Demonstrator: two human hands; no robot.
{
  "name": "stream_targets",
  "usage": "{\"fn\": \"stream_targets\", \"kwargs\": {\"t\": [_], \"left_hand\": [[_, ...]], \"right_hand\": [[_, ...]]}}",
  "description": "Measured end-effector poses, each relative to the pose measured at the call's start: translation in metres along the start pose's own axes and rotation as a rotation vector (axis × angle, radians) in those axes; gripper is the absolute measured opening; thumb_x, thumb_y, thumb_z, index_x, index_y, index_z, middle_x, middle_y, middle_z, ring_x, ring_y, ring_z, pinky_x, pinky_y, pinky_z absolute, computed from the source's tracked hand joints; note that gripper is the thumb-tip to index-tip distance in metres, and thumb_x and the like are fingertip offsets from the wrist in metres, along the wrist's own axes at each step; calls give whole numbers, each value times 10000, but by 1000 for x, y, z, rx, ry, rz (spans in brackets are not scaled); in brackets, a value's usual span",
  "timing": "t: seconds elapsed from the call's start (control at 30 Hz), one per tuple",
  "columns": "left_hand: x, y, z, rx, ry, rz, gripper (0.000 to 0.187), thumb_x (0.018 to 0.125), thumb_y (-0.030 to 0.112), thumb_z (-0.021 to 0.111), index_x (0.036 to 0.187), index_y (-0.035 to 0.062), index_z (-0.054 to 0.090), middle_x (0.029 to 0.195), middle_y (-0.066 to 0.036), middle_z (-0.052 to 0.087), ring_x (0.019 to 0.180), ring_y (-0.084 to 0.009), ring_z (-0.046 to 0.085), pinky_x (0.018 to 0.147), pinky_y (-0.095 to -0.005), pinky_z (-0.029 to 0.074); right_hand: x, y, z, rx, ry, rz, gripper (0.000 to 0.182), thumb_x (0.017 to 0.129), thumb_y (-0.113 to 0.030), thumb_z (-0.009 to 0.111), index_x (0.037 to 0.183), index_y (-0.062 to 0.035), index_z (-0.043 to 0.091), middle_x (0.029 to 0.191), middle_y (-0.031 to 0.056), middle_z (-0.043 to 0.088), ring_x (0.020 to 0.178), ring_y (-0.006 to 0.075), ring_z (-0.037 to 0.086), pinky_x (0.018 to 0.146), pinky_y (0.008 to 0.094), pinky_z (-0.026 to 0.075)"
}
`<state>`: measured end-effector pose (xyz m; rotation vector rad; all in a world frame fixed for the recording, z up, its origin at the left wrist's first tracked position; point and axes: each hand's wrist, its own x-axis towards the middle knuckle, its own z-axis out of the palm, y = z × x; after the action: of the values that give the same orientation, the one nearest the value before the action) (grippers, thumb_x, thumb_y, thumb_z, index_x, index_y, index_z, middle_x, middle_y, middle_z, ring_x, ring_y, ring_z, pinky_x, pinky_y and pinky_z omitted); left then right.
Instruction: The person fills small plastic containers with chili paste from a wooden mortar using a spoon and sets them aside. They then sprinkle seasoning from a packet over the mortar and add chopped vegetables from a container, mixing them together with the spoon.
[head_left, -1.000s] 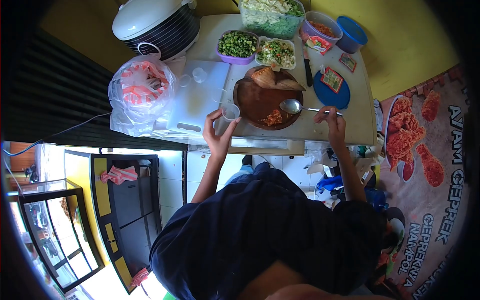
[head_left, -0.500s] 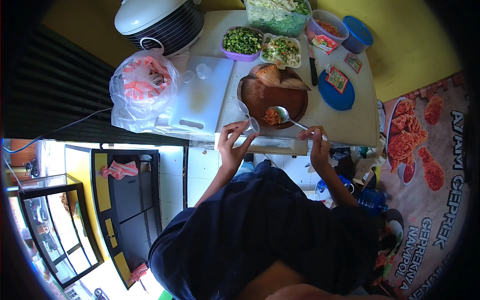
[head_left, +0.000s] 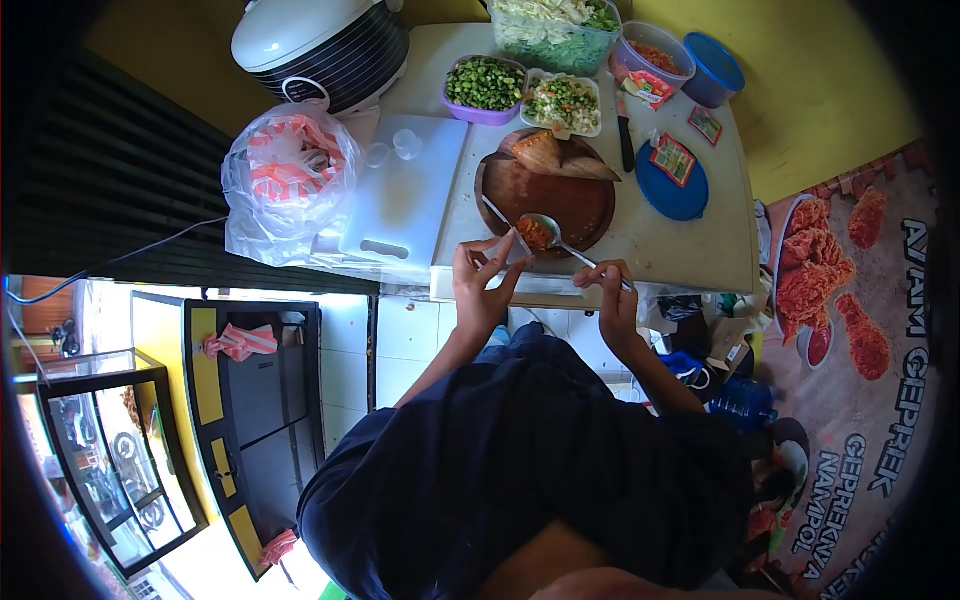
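In the head view, your left hand (head_left: 478, 283) pinches a small clear cup (head_left: 515, 243) between thumb and fingertips, tilted at the near edge of the round wooden board (head_left: 575, 205). Your right hand (head_left: 612, 292) is clenched on the handle of a metal spoon (head_left: 545, 231), whose bowl carries a heap of red sambal (head_left: 534, 234) and sits right at the cup's mouth, touching or nearly so.

A second ago the cup stood further from you on the table (head_left: 700, 250) with your left hand around it, and the spoon lay empty over the board, with the sambal on the wood. Since then the spoon has picked up the paste, and both hands have drawn toward you and closed on each other. I judge the filling of the cup to be under way, with the load not yet tipped in.

Beyond your grips lie a piece of fried food (head_left: 540, 150), a white cutting board (head_left: 405, 190), tubs of chopped greens (head_left: 485, 85) and a blue lid (head_left: 672, 185).
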<state>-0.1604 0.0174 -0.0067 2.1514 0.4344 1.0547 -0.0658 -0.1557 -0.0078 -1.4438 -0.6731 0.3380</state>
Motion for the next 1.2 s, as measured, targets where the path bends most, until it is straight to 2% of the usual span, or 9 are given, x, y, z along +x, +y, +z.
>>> {"fn": "stream_targets", "kwargs": {"t": [0.07, 0.27, 0.33, 0.47, 0.6, 0.7, 0.9, 1.1, 1.2], "left_hand": [[3, 2, 2, -2, -13, -6, 502, 631, 67, 810, 1111, 131, 680, 961, -65, 572, 697, -150, 463, 592, -269, 410], [17, 8, 1, -121, -3, -112, 491, 656, 64, 807, 1125, 98, 667, 945, -66, 570, 787, -157, 523, 702, -286, 462], [25, 13, -7, -150, -33, -206, 496, 666, 74, 808, 1138, 93, 657, 943, -66, 576, 843, -160, 542, 765, -293, 472], [34, 2, -11, -157, -63, -231, 507, 660, 98, 815, 1136, 61, 645, 906, -48, 553, 818, -121, 543, 801, -278, 528], [54, 14, -14, -254, -112, -293, 472, 682, 114, 805, 1121, 46, 645, 877, -43, 548, 747, -99, 578, 748, -265, 566], [65, 16, -13, -255, -130, -221, 461, 696, 127, 798, 1121, 39, 643, 873, -46, 552, 704, -100, 596, 689, -266, 575], [76, 14, -6, -295, -212, -235, 448, 712, 149, 794, 1118, 28, 648, 868, -53, 567, 670, -92, 600, 625, -246, 541], [83, -10, 0, -370, -377, -243, 426, 709, 194, 800, 1095, 69, 673, 866, -71, 622, 702, -117, 627, 666, -254, 509], [90, -9, -3, -424, -541, -303, 442, 731, 179, 785, 1132, 54, 649, 952, -76, 644, 752, -118, 634, 717, -248, 500]], "right_hand": [[1, -1, 3, 26, 13, 11, 311, 1022, -231, 255, 939, -3, 449, 846, 157, 607, 804, 175, 605, 786, 303, 483], [15, 9, -2, 381, 104, 187, 326, 1023, -303, 269, 960, -30, 437, 860, 166, 616, 790, 184, 610, 769, 309, 484], [18, 8, -4, 411, 122, 208, 317, 1022, -306, 277, 968, -36, 434, 863, 171, 618, 787, 192, 612, 765, 314, 485], [26, 3, -10, 428, 129, 165, 302, 1022, -299, 284, 972, -41, 432, 864, 175, 618, 785, 204, 613, 765, 319, 486], [37, -8, -11, 399, 135, 63, 300, 1022, -291, 283, 966, -36, 430, 864, 180, 617, 783, 211, 613, 761, 321, 486], [43, -20, -8, 360, 140, -3, 301, 1023, -286, 279, 953, -33, 426, 854, 179, 612, 778, 209, 610, 756, 319, 485], [53, -32, -11, 267, 128, -57, 311, 1023, -299, 279, 908, -45, 419, 782, 158, 587, 712, 180, 573, 700, 302, 460], [83, -41, -33, 222, 66, -12, 361, 1015, -365, 284, 864, -66, 418, 652, 103, 530, 592, 143, 514, 579, 266, 408], [102, -52, -40, 133, 7, 39, 393, 1012, -391, 273, 849, -67, 423, 598, 78, 501, 539, 132, 494, 529, 247, 390]]}}
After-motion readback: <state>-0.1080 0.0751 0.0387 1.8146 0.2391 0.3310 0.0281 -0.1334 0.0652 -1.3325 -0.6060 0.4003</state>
